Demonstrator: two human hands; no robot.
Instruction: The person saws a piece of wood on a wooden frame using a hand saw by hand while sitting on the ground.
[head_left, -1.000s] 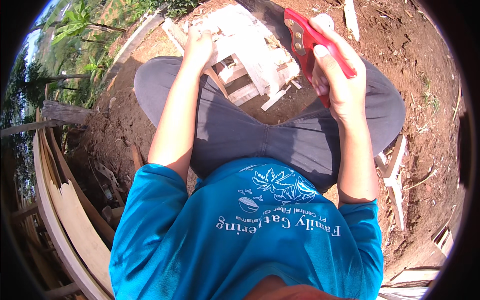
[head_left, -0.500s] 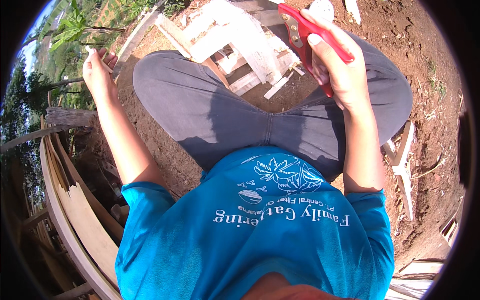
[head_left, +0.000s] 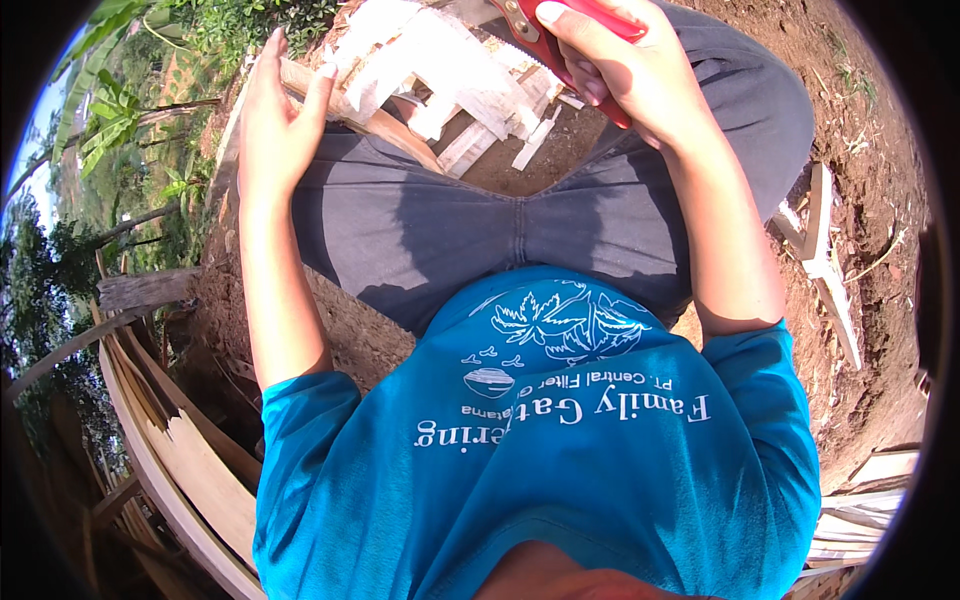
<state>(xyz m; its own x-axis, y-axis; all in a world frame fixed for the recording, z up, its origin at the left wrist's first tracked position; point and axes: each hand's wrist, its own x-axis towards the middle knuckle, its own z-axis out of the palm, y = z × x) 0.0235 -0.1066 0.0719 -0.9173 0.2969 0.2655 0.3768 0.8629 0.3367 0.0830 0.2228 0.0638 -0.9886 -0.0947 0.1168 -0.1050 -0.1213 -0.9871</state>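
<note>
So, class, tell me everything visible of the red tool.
The red tool has a smooth, hard-looking body and a grey plate set with round, brass-coloured rivets. It slants from upper left to lower right, its upper end cut off by the picture's top edge, so its working end cannot be made out. The right grip wraps round it, and a red tip juts out below.

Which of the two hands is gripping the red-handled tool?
The right hand, wrapped around the tool's red handle; the left hand is held open instead, with no tool visible in it.
</note>
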